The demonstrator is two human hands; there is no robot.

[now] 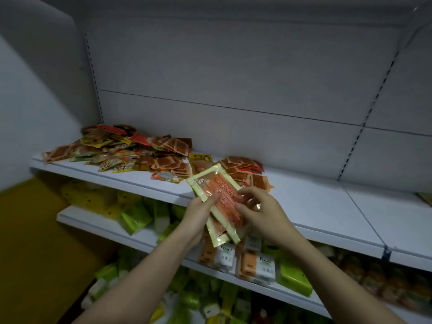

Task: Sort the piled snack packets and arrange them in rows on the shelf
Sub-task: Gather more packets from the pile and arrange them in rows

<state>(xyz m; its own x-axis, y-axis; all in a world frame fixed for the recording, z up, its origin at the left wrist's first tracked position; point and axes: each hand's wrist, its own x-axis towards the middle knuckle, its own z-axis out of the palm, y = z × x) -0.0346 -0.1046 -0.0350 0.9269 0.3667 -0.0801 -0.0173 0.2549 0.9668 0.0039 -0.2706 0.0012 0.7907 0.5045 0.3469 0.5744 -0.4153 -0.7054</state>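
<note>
Fingers of the left hand were curled round the left edge of a small stack of orange packets, thumb on top. The right hand pinched the same stack at its right edge, fingertips pressed on the clear wrapping. The stack was held tilted, its long axis running from 11 o'clock to 5 o'clock, just in front of the white shelf edge and clear of its surface.

At 10 o'clock from the stack lay the mixed pile of snack packets, orange, red and yellow, spread loosely over the left end of the shelf. At 1 o'clock, just beyond the stack, lay a smaller heap of orange sachets.

On the lower shelf, at 6 o'clock, stood tissue packs marked "Facial", with green packs at 8 o'clock.
</note>
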